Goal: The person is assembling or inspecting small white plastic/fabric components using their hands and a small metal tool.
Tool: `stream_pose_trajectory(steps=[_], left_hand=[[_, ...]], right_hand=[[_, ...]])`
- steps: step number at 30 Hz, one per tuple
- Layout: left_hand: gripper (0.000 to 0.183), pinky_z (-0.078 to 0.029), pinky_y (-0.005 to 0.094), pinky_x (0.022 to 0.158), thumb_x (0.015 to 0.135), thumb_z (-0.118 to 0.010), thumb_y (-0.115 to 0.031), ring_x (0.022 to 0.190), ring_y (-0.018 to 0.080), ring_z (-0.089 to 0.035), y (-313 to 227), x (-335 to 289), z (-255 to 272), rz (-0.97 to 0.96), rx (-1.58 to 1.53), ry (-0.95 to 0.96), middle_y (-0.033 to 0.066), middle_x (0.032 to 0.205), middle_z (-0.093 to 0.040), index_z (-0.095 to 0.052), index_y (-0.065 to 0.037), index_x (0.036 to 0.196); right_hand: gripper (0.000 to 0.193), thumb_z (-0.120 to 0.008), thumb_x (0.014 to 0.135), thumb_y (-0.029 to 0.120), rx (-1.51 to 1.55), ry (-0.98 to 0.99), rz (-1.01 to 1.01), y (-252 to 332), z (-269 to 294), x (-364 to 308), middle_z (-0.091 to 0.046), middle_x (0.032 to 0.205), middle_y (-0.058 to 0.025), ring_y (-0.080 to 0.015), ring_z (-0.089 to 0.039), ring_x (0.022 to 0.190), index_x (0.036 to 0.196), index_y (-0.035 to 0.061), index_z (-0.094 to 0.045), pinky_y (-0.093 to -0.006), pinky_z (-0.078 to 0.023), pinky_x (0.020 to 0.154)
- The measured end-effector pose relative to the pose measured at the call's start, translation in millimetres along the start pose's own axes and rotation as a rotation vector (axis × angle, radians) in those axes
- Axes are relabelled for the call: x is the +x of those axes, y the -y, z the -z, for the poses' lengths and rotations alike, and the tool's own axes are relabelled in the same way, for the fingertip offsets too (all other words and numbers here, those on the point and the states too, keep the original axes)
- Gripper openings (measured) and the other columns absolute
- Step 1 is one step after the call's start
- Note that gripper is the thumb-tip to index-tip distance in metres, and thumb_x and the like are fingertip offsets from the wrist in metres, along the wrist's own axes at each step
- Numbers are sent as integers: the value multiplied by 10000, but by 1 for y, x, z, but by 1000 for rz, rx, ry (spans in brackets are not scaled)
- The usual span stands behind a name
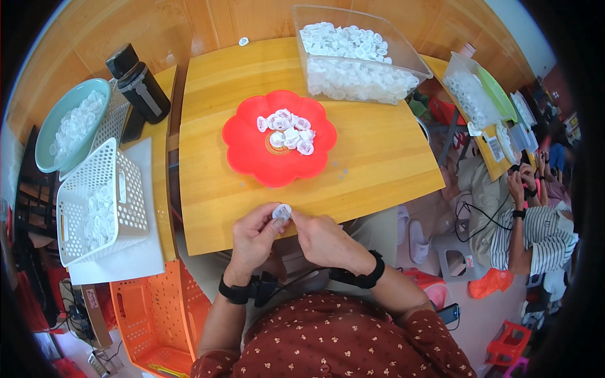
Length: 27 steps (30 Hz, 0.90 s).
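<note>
My left hand (pixel 253 238) pinches a small round white plastic piece (pixel 282 211) between thumb and fingers, just above the table's front edge. My right hand (pixel 329 241) is closed, its fingertips meeting the right side of the same piece; the fingers' undersides are hidden. Beyond the hands sits a red flower-shaped plate (pixel 242 148), with several similar white pieces (pixel 287 129) grouped near its middle. Some of these carry pinkish or dark marks, too small to make out. Both wrists wear black straps.
A clear bin (pixel 353 97) of white pieces stands at the back right of the wooden table (pixel 205 205). On the left are a white perforated basket (pixel 135 222), a teal basin (pixel 45 148) and a black bottle (pixel 146 94). An orange crate (pixel 135 321) lies below. Another person (pixel 535 233) sits at right.
</note>
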<state>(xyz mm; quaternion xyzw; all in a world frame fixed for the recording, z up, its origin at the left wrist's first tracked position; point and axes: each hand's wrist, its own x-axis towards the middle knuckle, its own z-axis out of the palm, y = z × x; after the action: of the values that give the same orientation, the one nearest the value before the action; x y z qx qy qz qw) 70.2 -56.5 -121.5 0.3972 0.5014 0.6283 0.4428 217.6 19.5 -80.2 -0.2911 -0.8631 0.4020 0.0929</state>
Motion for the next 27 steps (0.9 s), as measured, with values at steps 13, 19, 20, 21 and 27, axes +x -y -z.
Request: stream_pose_trajectory(steps=[13,19,20,21,27], left_hand=[[262,-491,266,800,831,-566,75,889,148,-606,1,-1,-7,-48,-144,-83,93,972,-624,-555,65,1093],[278,-502,269,795,807,-579,99,871,156,-615,2,-1,-8,-50,-130,-83,105,972,-626,-554,75,1083],[289,-504,268,797,796,-593,99,875,156,-614,2,-1,-8,-48,-140,-91,112,981,-626,-554,83,1082],[289,-504,268,797,796,-593,99,875,156,-614,3,-2,-8,-47,-141,-92,112,981,-626,-554,83,1082],[243,-503,258,777,801,-586,100,855,137,-607,7,-1,-10,-69,-59,-143,79,965,-612,-587,52,1039]], right_hand=[[280,-396,902,50,460,-116,-108,-1,-16,-13,-569,661,-53,-127,-548,619,1155,-14,-499,-263,-445,598],[263,-390,849,7,455,-172,-84,3,-20,-11,-564,615,-146,-235,-594,581,1077,-50,-507,-342,-463,567],[263,-390,849,7,455,-172,-86,2,-22,-12,-564,615,-146,-235,-594,581,1077,-50,-507,-342,-463,567],[265,-385,866,11,443,-169,-84,1,-24,-12,-567,632,-112,-191,-579,591,1097,-41,-503,-309,-456,574],[203,-400,851,-8,296,-214,-25,-1,-31,-10,-559,640,-123,-210,-572,576,1024,-44,-499,-313,-455,563]])
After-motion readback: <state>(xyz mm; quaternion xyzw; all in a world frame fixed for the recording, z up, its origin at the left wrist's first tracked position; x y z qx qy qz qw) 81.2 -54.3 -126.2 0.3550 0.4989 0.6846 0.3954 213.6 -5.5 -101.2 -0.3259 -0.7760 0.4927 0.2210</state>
